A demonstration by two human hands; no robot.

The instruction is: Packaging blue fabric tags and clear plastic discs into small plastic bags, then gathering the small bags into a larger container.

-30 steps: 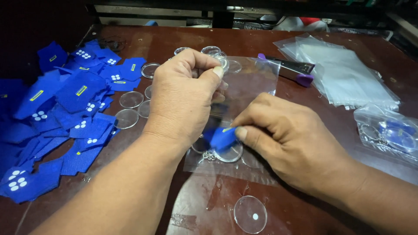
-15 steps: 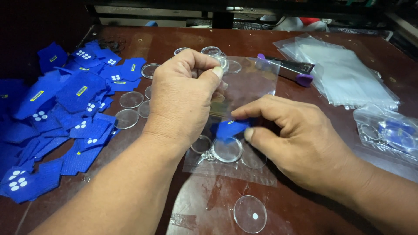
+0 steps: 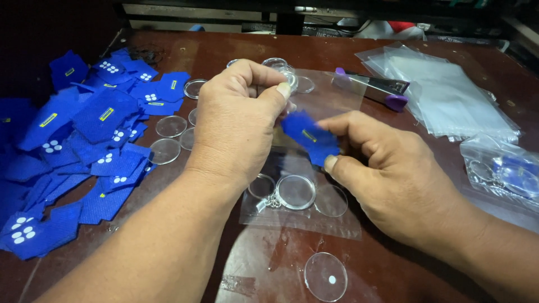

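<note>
1. I see my right hand (image 3: 401, 179) pinching a small blue fabric patch (image 3: 310, 137) between thumb and fingers (image 3: 347, 124); the patch juts out to the left of the fingertips, held above the counter (image 3: 224, 53).
2. My left hand (image 3: 238, 120) is closed on the top edge of a clear plastic bag (image 3: 331, 101), thumb pressed against the curled fingers, just beside the patch.
3. Inside the bag, below both hands, lies a clear round keyring disc (image 3: 296, 192).
4. A pile of blue patches (image 3: 84, 146) sits on the left, a purple stapler (image 3: 377, 88) beyond the bag, and a stack of clear bags (image 3: 449, 98) on the right.
</note>
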